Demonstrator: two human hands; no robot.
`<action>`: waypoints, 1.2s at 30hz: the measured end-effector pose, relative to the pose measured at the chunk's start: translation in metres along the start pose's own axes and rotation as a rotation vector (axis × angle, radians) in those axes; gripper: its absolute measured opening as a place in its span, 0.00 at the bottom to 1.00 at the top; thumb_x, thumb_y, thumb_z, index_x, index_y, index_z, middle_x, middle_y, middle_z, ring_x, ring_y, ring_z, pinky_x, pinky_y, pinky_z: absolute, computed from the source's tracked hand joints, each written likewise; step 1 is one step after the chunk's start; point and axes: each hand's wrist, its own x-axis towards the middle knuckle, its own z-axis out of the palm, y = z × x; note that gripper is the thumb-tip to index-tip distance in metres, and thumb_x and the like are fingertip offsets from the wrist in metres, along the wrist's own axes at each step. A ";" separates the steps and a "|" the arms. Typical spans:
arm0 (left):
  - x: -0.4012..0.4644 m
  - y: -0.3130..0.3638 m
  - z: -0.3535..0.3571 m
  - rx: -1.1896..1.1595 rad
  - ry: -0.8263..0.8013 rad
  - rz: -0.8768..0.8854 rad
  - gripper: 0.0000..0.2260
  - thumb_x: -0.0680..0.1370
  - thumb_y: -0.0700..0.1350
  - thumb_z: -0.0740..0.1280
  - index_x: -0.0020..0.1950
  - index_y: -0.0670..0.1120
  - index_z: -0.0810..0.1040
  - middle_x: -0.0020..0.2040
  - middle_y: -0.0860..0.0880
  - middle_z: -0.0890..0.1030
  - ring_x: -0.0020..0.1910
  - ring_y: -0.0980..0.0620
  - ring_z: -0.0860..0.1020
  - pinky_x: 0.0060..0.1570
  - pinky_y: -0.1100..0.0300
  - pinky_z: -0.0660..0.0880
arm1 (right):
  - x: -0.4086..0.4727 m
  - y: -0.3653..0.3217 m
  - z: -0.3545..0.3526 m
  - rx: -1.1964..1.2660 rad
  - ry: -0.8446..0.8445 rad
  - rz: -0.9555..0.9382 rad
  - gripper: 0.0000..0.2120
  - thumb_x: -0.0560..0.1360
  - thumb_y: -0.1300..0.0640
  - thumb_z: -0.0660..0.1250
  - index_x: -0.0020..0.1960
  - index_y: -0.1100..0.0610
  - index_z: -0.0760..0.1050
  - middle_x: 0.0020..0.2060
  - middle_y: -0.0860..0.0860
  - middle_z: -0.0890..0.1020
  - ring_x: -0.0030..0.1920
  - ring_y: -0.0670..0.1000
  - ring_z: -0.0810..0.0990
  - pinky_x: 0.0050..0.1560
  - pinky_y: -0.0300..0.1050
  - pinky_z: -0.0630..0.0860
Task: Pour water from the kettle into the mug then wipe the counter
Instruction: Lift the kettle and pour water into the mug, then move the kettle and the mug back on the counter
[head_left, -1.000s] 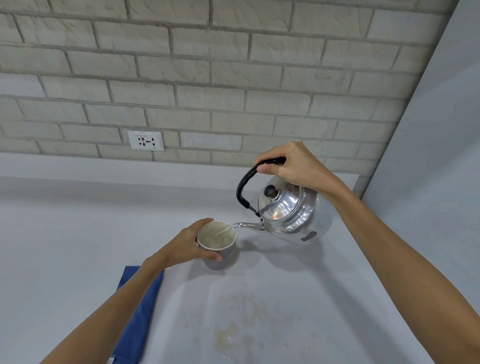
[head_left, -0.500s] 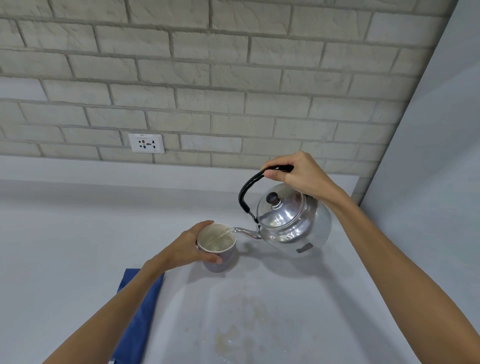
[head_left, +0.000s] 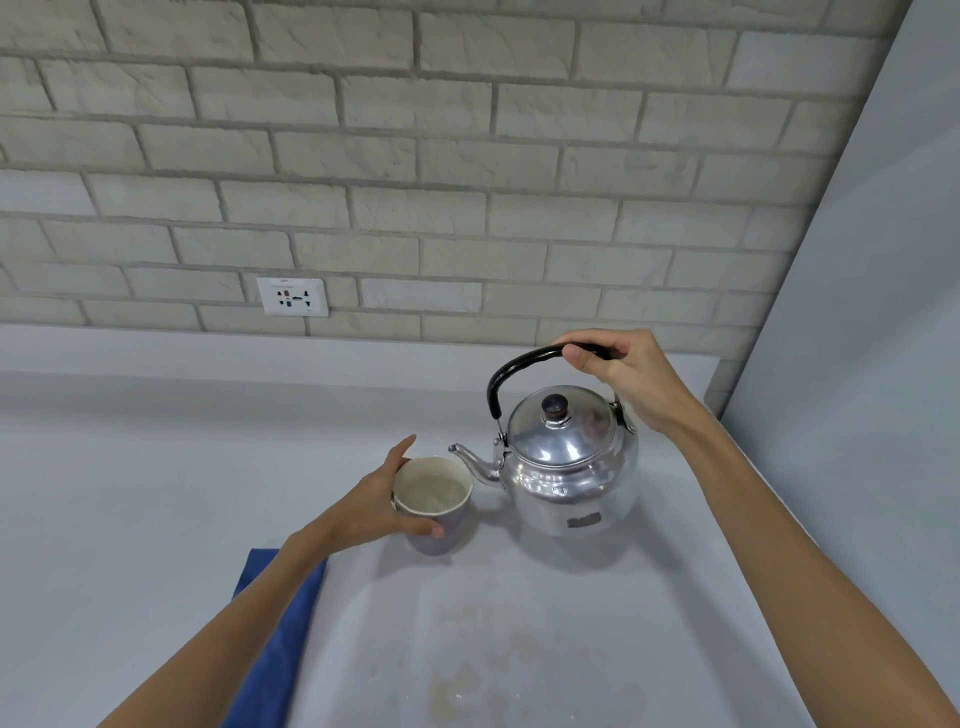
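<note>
A shiny metal kettle (head_left: 569, 478) with a black handle stands upright on the pale grey counter (head_left: 130, 493), its spout pointing left toward the mug. My right hand (head_left: 623, 374) grips the top of the handle. A lilac mug (head_left: 434, 506) with water inside sits just left of the spout. My left hand (head_left: 379, 506) wraps around the mug's left side. A blue cloth (head_left: 280, 634) lies on the counter under my left forearm, partly hidden by it.
A stained, wet patch (head_left: 493, 660) marks the counter in front of the mug and kettle. A brick wall with a white socket (head_left: 292, 296) runs behind. A grey side wall (head_left: 872, 364) closes off the right.
The kettle has tipped back from pouring to upright and come down onto the counter. The stream into the mug has stopped. My left hand stays on the mug.
</note>
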 end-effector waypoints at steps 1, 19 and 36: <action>0.001 0.001 0.000 -0.006 -0.003 0.010 0.58 0.55 0.61 0.81 0.74 0.62 0.46 0.63 0.60 0.71 0.61 0.58 0.73 0.60 0.60 0.71 | 0.001 0.000 -0.003 0.024 0.023 -0.008 0.07 0.74 0.60 0.70 0.51 0.53 0.83 0.38 0.40 0.85 0.40 0.37 0.79 0.43 0.29 0.73; 0.076 0.159 -0.025 -0.043 0.170 0.450 0.29 0.75 0.61 0.61 0.74 0.53 0.61 0.72 0.54 0.67 0.69 0.61 0.66 0.68 0.60 0.64 | 0.037 0.026 -0.012 0.190 0.167 -0.014 0.06 0.75 0.59 0.68 0.50 0.52 0.81 0.30 0.40 0.81 0.32 0.37 0.76 0.37 0.27 0.71; 0.167 0.103 0.014 -0.211 0.096 0.228 0.14 0.81 0.45 0.59 0.63 0.39 0.72 0.57 0.40 0.81 0.56 0.49 0.80 0.49 0.70 0.75 | 0.079 0.134 0.017 0.263 0.131 0.153 0.08 0.75 0.63 0.67 0.53 0.60 0.80 0.41 0.53 0.82 0.37 0.39 0.79 0.43 0.29 0.74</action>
